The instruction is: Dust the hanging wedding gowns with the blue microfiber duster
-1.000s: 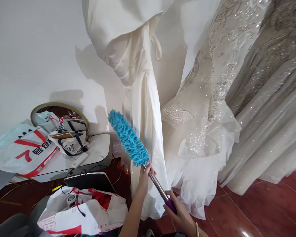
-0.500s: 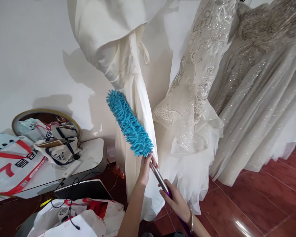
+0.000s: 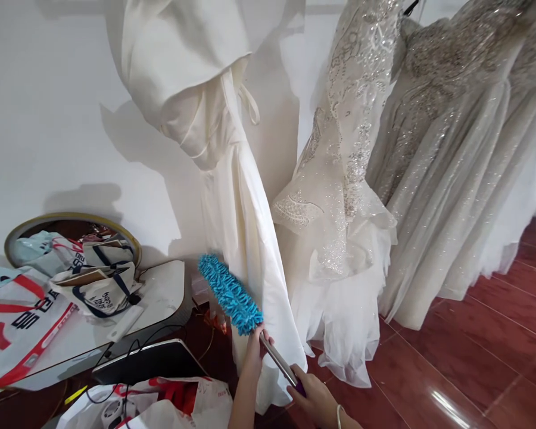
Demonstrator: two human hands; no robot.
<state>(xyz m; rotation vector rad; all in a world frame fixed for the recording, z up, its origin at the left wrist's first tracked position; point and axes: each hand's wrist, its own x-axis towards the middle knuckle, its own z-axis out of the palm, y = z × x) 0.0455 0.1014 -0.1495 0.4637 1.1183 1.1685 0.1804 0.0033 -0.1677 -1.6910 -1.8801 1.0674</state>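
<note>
Two hands are gripping one duster (image 3: 232, 296): the left hand (image 3: 254, 351) is wrapping its fingers tightly around the metal shaft just under the fluffy blue head. The right hand (image 3: 316, 398) is clasping the purple grip lower down, a bangle showing at its wrist. The duster is slanting up to the left, its blue head lying at the left edge of the skirt of a plain white satin dress (image 3: 245, 238), which is hanging by the wall (image 3: 49, 119). Just to the right a beaded lace dress (image 3: 339, 196) is hanging, and beyond it a glittering gown (image 3: 451, 167), both reaching down to the red tiled floor (image 3: 451, 369). On the left a white table (image 3: 163, 286) is carrying printed bags (image 3: 22, 322) in front of a round mirror (image 3: 71, 215)
</note>
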